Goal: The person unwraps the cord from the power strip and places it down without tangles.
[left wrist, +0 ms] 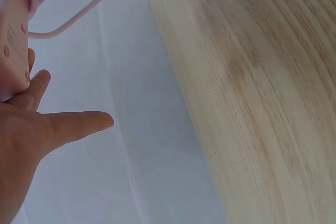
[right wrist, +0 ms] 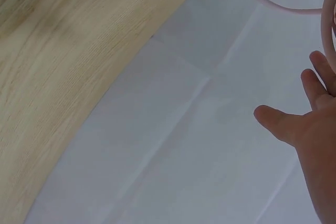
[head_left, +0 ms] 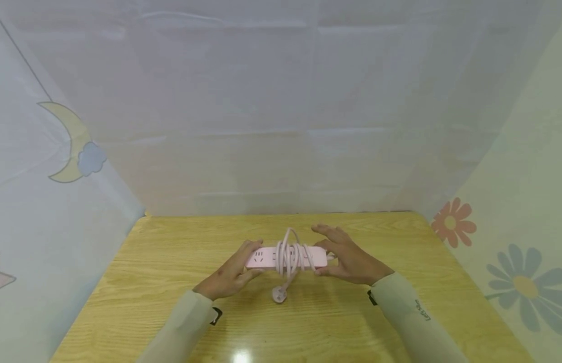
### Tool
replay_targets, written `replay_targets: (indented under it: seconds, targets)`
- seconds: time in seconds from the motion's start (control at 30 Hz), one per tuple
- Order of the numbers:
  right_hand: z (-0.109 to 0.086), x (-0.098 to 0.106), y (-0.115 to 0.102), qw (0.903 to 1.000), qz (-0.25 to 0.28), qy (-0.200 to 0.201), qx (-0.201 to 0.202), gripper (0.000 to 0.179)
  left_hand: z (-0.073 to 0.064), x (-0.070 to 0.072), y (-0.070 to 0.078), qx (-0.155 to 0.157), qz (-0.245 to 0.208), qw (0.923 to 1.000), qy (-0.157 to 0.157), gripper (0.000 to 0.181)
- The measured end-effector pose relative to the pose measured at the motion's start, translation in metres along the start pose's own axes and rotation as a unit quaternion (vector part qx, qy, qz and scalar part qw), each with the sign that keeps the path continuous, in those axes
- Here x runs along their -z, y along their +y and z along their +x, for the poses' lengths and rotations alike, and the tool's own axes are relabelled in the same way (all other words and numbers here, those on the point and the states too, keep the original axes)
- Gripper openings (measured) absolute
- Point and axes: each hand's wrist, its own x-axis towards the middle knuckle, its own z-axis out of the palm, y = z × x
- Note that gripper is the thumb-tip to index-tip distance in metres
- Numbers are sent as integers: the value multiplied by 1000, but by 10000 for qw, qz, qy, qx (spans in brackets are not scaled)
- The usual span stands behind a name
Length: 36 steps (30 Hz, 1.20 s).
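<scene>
The left grip (head_left: 230, 275) holds one end of the strip (head_left: 267, 257), cord (head_left: 286, 258) wound around it, above the worktop (head_left: 172, 262); the right grip (head_left: 351, 259), spread, is at the other end; whether it clasps cannot be told.

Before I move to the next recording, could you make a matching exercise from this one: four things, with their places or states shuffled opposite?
Things:
1. power strip
2. cord
3. plug
4. left hand

Places or states:
A. looped around the strip's middle
B. at the strip's end on the left of the head view
C. oblong, with sockets
D. on the strip's near side, at a cord end

Pairs: 1-C, 2-A, 3-D, 4-B
</scene>
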Motion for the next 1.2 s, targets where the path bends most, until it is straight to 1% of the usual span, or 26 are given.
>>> replay_targets:
  seconds: [0.2,0.33,0.53,0.63,0.8,0.87,1.03,1.13,1.2]
  targets:
    - [0,1,-6,10000,90,-32,20,42,-1,-1,0,-161,39,9999,6,57]
    - [0,1,-9,9999,69,-89,-40,43,0,-2,1,-202,61,9998,23,57]
    - [-1,-1,-9,9995,0,-184,-257,46,-1,-1,4,-276,167,9994,125,57]
    - [-1,0,-10,9994,-9,-196,-295,47,-1,0,4,-216,173,9995,135,59]
    - [-3,3,-14,9996,-59,-173,-196,41,-1,0,2,-40,54,9999,78,62]
    - [-3,3,-14,9998,-115,-130,-113,39,-1,0,2,-26,10,10000,63,61]
    - [-6,1,-14,9996,-252,29,80,37,0,-2,2,-115,0,9999,76,55]
    - [-6,1,-14,9996,-252,39,76,36,0,-2,1,-193,43,9997,113,53]
    - [-5,0,-14,9997,-252,20,38,36,1,-2,1,-224,49,9996,132,54]
